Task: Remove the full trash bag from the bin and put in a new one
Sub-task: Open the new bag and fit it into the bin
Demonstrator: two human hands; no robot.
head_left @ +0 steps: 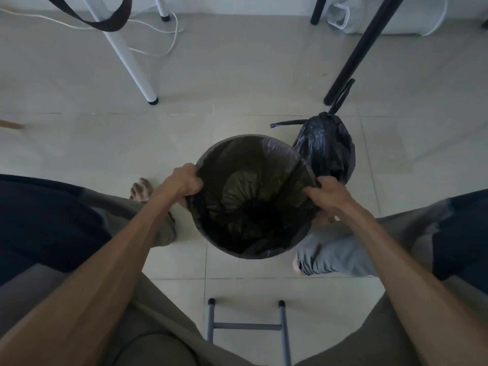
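The left hand (pixel 186 184) and right hand (pixel 326 192) each pinch the edge of the new bag (pixel 250 196) at opposite sides of the bin (pixel 211 240) — fingers curled round the film, apparently to stretch its mouth over the rim. Just beyond the bin stands the full trash bag (pixel 327 151), tied and set on the floor (pixel 105 143) — out of the way.
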